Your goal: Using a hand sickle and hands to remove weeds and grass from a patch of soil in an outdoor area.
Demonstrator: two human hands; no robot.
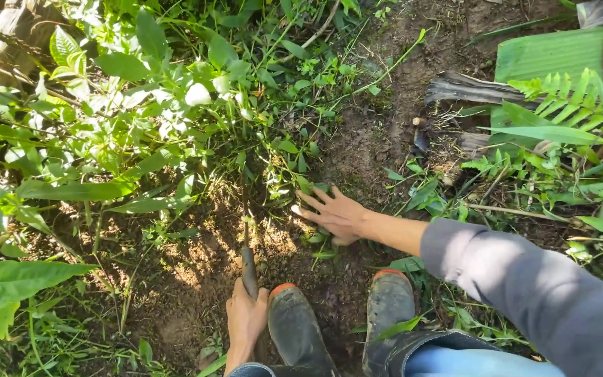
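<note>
A blade handle (pixel 248 271) is gripped by the left hand (pixel 244 320); the right hand (pixel 335 213), spread open mid-frame, could be nicked.

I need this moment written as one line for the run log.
left hand: grips tool handle | right hand: open, flat on soil beside weeds | boots: planted between both hands

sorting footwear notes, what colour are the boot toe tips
Orange-red tips on dark, muddy boots, clearest in the head view.

2 hands (pixel 336 213), 2 rubber boots (pixel 300 328), 1 knife (pixel 248 269), 1 banana leaf (pixel 549 52).
</note>
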